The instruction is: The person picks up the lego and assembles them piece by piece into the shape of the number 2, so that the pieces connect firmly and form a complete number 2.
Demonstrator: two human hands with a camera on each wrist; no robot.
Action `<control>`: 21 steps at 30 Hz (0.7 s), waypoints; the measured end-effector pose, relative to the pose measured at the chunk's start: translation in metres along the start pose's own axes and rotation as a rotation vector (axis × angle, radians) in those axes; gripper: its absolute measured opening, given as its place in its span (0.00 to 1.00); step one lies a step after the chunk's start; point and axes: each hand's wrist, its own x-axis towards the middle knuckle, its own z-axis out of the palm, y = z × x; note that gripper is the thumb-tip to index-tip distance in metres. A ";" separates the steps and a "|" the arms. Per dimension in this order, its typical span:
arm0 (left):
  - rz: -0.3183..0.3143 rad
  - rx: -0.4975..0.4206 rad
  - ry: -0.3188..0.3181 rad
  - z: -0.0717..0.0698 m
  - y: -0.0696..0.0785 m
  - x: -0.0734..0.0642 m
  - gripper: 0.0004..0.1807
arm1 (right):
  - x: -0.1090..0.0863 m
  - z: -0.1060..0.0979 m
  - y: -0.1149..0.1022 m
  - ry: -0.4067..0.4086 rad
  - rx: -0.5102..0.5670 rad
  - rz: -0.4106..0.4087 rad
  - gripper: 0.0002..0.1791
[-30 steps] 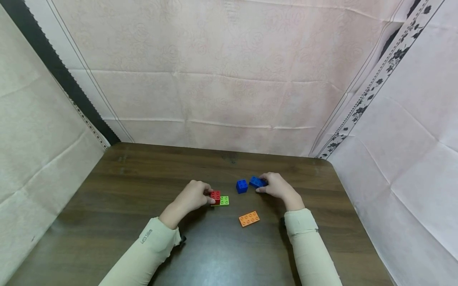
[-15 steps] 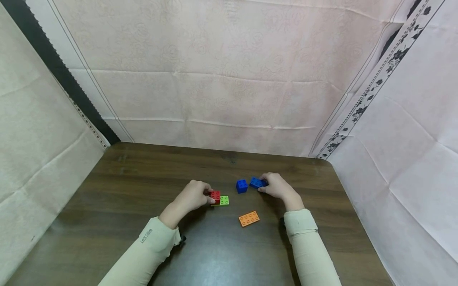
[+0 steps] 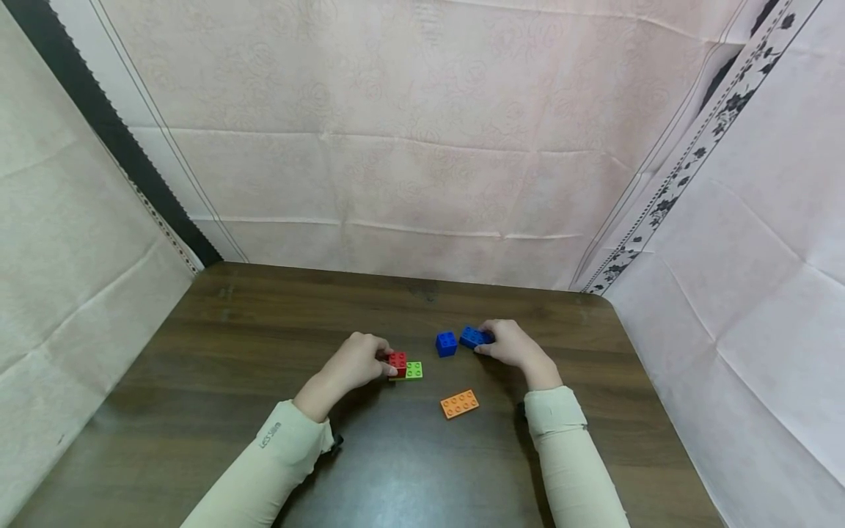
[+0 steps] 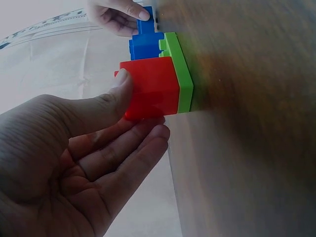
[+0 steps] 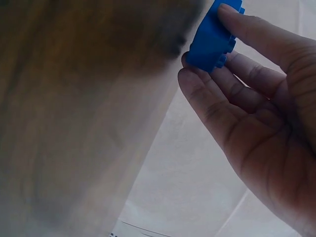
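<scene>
A red toy brick (image 3: 397, 361) sits on one end of a thin green brick (image 3: 414, 370), whose other studs show beside it. My left hand (image 3: 357, 362) holds the red brick, thumb on its near side and fingers behind. In the left wrist view the thumb presses the face of the red brick (image 4: 150, 89). My right hand (image 3: 511, 345) pinches a long blue brick (image 3: 472, 336) by its right end. The right wrist view shows that blue brick (image 5: 212, 39) between thumb and fingertips. Between the hands stands a smaller blue brick (image 3: 446, 344), touched by neither.
A flat orange brick (image 3: 459, 404) lies nearer the front, between the two forearms. The brown wooden table (image 3: 396, 469) carries everything. Pale cloth (image 3: 396, 147) hangs behind its far edge and along both sides.
The right hand shifts the long blue brick very slightly, a little right and then back. The left hand and the other bricks stay where they are.
</scene>
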 end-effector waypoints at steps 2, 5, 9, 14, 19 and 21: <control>0.000 0.002 -0.002 0.000 0.000 0.000 0.15 | -0.001 -0.001 0.000 0.005 0.001 -0.003 0.21; 0.001 0.006 -0.002 0.001 -0.001 0.000 0.15 | -0.002 -0.003 -0.001 0.018 0.006 -0.012 0.21; 0.000 0.009 -0.002 0.000 0.000 0.001 0.15 | -0.003 -0.006 -0.003 0.033 0.015 -0.026 0.21; -0.008 0.006 -0.002 0.000 0.000 0.000 0.15 | -0.004 -0.008 -0.005 0.041 0.012 -0.041 0.21; -0.011 0.003 0.000 0.000 0.001 -0.001 0.15 | -0.005 -0.009 -0.007 0.043 0.010 -0.052 0.21; -0.012 0.005 0.003 0.000 0.002 -0.001 0.14 | -0.006 -0.010 -0.008 0.045 0.008 -0.055 0.21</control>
